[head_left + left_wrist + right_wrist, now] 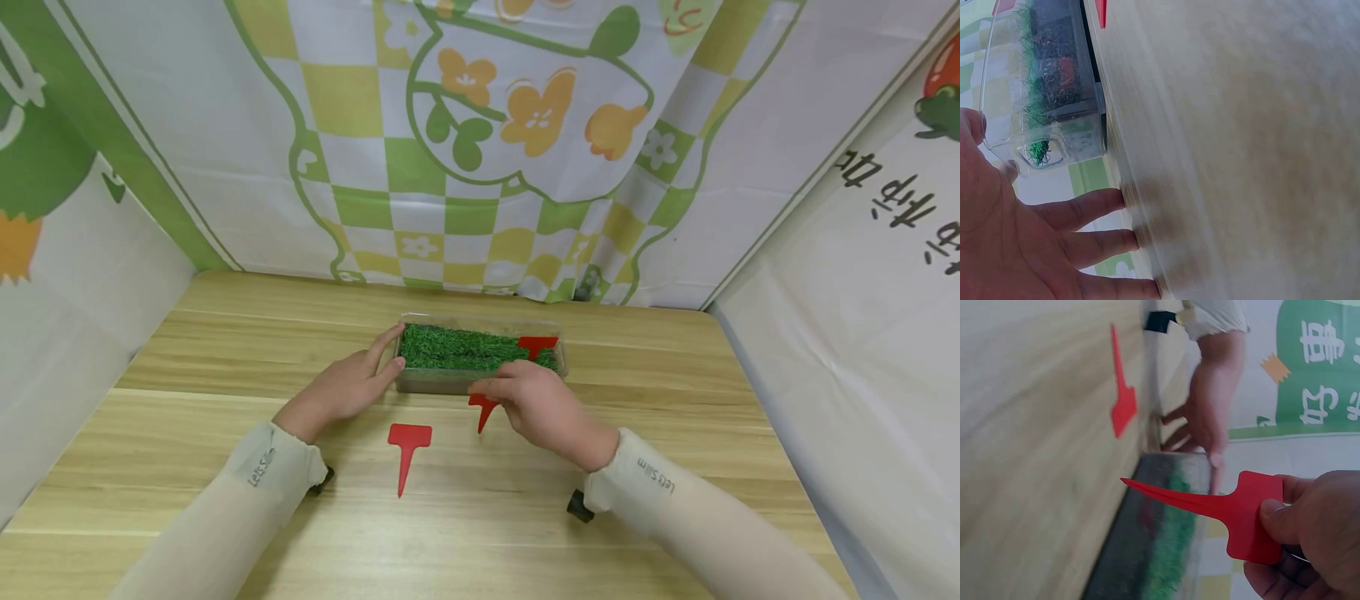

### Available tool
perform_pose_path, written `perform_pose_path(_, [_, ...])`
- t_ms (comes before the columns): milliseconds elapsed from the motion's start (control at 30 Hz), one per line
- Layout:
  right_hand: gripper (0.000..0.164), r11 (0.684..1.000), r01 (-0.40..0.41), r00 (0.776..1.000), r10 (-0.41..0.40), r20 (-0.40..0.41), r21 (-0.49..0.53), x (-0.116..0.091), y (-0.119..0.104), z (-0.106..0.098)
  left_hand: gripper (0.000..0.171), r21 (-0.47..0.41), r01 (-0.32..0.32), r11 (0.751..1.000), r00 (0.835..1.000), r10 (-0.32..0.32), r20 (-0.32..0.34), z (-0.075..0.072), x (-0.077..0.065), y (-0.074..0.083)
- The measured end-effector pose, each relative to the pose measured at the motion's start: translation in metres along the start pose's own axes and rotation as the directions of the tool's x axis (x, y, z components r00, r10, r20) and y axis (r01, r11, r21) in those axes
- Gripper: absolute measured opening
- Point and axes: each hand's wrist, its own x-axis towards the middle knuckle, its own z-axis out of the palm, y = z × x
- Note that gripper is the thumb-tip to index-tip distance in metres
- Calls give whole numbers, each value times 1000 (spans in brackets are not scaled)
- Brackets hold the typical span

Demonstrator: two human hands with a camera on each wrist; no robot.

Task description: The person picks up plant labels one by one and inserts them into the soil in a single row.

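A clear plastic box (442, 382) filled with dark soil and green artificial grass (457, 346) sits on the table. My left hand (347, 385) touches its left end with thumb and index finger; in the left wrist view the other fingers are straight, tips against the tabletop. In front of the box, my right hand (542, 408) pinches the broad head of a red T-shaped plant label (1254, 515) between thumb and fingers, its pointed stem free. A second red plant label (537, 343) stands in the grass at the box's right end. Another red label (409, 436) lies flat on the table.
The wooden table (300, 533) reaches back to a patterned cloth (420, 208) hanging behind the box. White printed sheets rise at the left and right sides. Black wrist straps show at both cuffs.
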Motion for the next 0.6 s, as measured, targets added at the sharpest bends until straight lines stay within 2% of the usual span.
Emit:
perform_pose_path(200, [44, 999, -30, 999, 29, -29, -21, 10, 6, -13, 65, -3, -5, 1000, 1000, 5, 0, -1, -1, 1])
perform_pose_path(400, [50, 1000, -23, 996, 24, -81, 13, 21, 13, -24, 66, -8, -8, 1000, 1000, 8, -1, -1, 0, 1])
perform_pose_path(600, [49, 999, -43, 995, 42, -93, -9, 31, 21, -29, 66, -14, -7, 1000, 1000, 7, 8, -2, -1, 1])
